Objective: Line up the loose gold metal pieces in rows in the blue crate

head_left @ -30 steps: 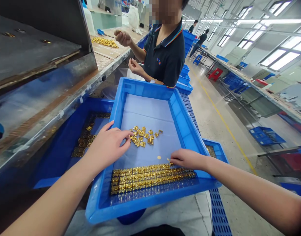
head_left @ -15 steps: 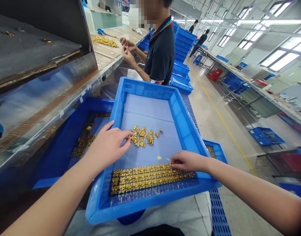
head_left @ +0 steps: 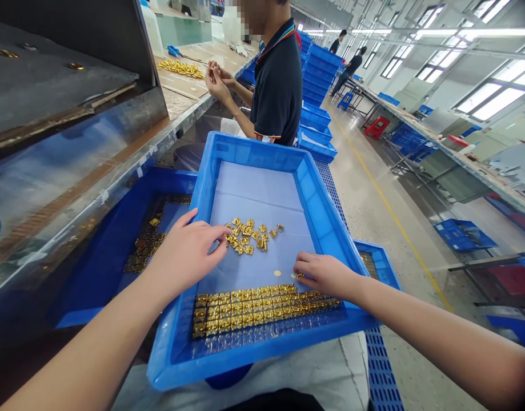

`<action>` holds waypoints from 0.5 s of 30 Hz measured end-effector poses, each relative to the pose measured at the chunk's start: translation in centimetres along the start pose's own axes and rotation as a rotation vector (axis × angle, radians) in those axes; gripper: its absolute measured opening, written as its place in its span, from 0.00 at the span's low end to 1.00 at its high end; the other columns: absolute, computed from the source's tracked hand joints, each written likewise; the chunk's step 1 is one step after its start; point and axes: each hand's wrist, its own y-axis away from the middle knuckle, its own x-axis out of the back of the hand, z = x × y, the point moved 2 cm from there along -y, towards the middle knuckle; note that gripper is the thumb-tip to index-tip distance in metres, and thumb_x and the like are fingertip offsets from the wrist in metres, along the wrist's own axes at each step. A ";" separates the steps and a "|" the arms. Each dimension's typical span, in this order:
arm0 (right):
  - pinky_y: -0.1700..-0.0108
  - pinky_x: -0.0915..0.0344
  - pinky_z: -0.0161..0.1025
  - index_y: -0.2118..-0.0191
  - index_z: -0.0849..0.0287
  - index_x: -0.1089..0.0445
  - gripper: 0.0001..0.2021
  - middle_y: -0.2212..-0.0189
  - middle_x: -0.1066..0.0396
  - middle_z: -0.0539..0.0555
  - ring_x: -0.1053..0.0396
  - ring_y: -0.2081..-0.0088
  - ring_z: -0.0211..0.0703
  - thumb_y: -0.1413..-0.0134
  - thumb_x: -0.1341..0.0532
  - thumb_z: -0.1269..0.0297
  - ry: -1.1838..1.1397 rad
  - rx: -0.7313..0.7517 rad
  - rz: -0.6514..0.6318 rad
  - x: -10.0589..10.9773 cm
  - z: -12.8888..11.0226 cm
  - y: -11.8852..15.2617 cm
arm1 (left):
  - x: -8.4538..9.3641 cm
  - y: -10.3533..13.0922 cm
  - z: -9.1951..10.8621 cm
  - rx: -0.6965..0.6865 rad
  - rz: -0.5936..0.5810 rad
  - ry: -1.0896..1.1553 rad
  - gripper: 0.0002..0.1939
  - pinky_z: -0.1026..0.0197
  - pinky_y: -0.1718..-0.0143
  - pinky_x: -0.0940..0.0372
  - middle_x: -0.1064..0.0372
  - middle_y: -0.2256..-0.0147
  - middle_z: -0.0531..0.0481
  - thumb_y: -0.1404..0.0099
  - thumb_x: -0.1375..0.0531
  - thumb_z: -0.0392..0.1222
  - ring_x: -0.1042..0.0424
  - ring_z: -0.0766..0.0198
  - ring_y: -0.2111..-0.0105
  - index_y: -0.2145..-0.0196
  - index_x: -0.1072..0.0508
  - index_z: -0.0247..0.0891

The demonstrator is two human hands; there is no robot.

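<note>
A blue plastic tray with a pale liner lies tilted in front of me. Toward its near end, small square gold-coloured metal pieces stand in tight rows. My right hand is just above the right part of these rows, its fingertips pinching one gold-coloured metal piece. Over the tray's left wall lies my left hand, fingers apart, index finger and thumb beside a loose heap of similar pieces. I see nothing held in it, though its fingertips partly cover the heap's left edge.
A darker blue tray with more gold pieces sits lower left, under the workbench edge. Another blue tray shows at right. A co-worker handles something small at the bench, near a gold pile. Stacked blue trays stand behind.
My right hand has lifted slightly up and away from the rows, and a gold piece now shows between its fingertips. My left hand stays nearly still.
</note>
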 end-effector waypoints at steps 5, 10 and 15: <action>0.65 0.42 0.37 0.61 0.59 0.27 0.08 0.65 0.24 0.54 0.27 0.64 0.43 0.35 0.43 0.66 -0.113 -0.131 -0.034 -0.8 0.9 -0.4 | 0.0 0.0 0.0 0.004 0.002 0.010 0.15 0.38 0.31 0.56 0.21 0.59 0.51 0.29 0.48 0.46 0.24 0.56 0.57 0.53 0.23 0.45; 0.70 0.45 0.36 0.63 0.60 0.24 0.10 0.72 0.24 0.53 0.31 0.72 0.39 0.37 0.42 0.63 -0.331 -0.301 -0.030 -1.1 1.2 -0.4 | 0.0 0.0 0.0 0.003 0.004 0.012 0.15 0.38 0.31 0.56 0.21 0.58 0.50 0.29 0.47 0.46 0.24 0.55 0.56 0.52 0.23 0.45; 0.69 0.44 0.37 0.61 0.58 0.24 0.12 0.69 0.23 0.53 0.29 0.69 0.42 0.36 0.45 0.64 -0.225 -0.317 -0.028 -0.7 1.1 0.1 | 0.1 0.0 0.1 0.007 0.000 0.003 0.16 0.38 0.30 0.56 0.21 0.59 0.50 0.29 0.48 0.46 0.24 0.57 0.57 0.52 0.23 0.44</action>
